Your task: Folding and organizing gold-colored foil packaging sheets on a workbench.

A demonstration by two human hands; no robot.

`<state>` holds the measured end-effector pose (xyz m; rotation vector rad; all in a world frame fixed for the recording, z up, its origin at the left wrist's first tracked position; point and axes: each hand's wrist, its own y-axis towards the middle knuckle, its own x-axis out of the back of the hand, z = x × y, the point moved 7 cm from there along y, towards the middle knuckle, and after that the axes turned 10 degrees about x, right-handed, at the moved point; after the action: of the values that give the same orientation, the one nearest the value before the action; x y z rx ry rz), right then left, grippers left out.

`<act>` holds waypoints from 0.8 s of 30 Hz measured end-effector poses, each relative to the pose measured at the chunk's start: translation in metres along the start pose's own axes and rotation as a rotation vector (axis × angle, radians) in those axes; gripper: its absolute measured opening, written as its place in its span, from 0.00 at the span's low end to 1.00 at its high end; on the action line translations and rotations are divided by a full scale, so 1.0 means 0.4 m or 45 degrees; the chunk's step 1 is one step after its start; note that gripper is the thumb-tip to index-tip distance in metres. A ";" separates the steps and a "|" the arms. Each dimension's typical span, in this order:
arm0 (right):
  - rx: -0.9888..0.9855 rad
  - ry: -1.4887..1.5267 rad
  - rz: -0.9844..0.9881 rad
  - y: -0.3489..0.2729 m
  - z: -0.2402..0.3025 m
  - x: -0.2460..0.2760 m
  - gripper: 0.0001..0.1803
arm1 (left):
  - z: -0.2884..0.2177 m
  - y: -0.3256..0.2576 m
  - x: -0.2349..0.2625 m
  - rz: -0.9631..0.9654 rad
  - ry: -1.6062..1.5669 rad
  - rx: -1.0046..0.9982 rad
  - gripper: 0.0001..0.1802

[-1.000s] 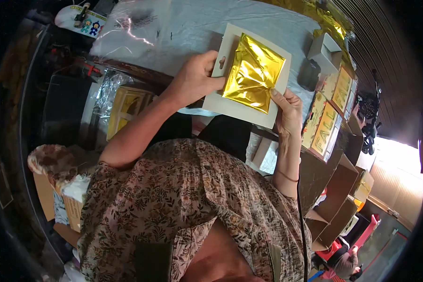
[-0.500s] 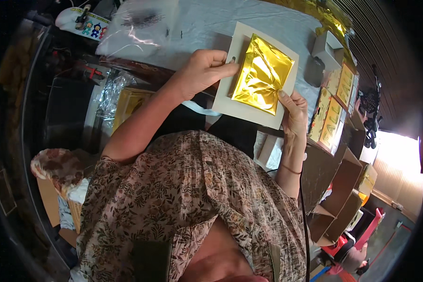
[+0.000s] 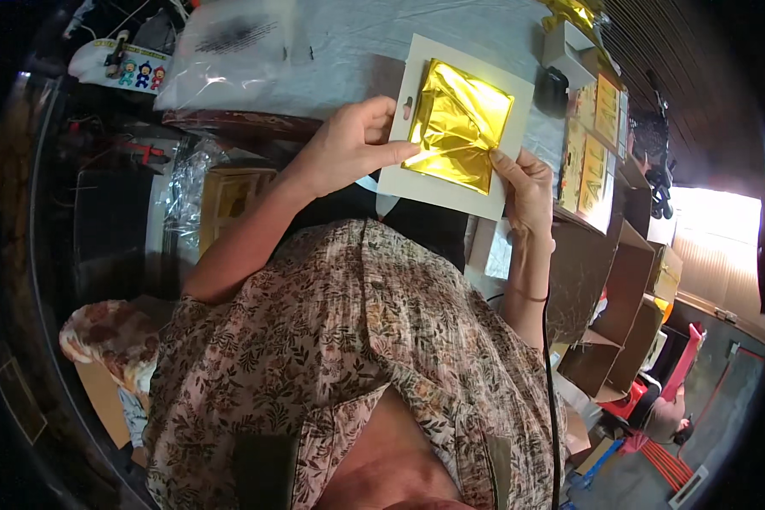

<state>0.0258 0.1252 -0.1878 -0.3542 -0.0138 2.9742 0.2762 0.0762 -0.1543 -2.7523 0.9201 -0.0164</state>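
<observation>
A flat white backing card (image 3: 406, 189) with a hang hole near its left edge is held up between my two hands, slightly tilted. On its face lies a shiny gold foil packet (image 3: 463, 123), creased toward its lower right. My left hand (image 3: 348, 144) grips the card's left edge, its thumb lying on the foil's lower left edge and its fingers curled. At the right edge, my right hand (image 3: 529, 185) pinches the card with the thumb pressing the foil's corner. Behind the card, the right fingertips are partly hidden.
A pale sheet covers the table (image 3: 348, 51), with a clear plastic bag (image 3: 229, 42) at its far left. Stacked printed boxes (image 3: 593, 157) and an open white box (image 3: 568, 58) stand to the right. Open cardboard cartons (image 3: 612, 314) sit nearer. A person (image 3: 663, 416) is at the far lower right.
My left hand has shifted from beside the hang hole down the card's edge, its thumb now on the foil. The hang hole shows fully, and the card has moved slightly left in view.
</observation>
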 end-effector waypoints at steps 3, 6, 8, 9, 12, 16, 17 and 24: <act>-0.022 0.004 -0.036 0.005 0.001 0.005 0.10 | 0.008 0.017 -0.001 -0.027 -0.025 0.025 0.17; -0.029 0.044 -0.024 0.016 0.001 0.003 0.10 | 0.024 0.029 -0.004 -0.006 -0.058 0.063 0.16; -0.024 0.094 -0.009 0.017 0.003 0.008 0.09 | 0.023 0.035 -0.016 -0.002 -0.083 0.058 0.15; -0.056 0.089 -0.004 0.017 0.000 0.012 0.09 | 0.027 0.037 -0.021 -0.004 -0.073 0.077 0.16; -0.073 0.099 -0.014 0.022 -0.009 0.046 0.08 | 0.002 0.061 0.002 0.002 -0.022 0.034 0.15; -0.113 0.149 -0.056 0.010 -0.010 0.090 0.09 | -0.040 0.213 0.138 -0.064 0.318 0.227 0.16; -0.125 0.170 -0.059 0.007 -0.009 0.093 0.09 | -0.070 0.270 0.166 -0.197 0.411 0.125 0.17; -0.131 0.105 -0.100 0.005 -0.001 0.112 0.10 | -0.099 0.679 -0.026 -0.095 1.325 -1.057 0.14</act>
<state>-0.0176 0.1300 -0.1989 -0.4774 -0.1683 2.8854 0.1040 -0.1365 -0.1773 -3.5103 1.2141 -1.5115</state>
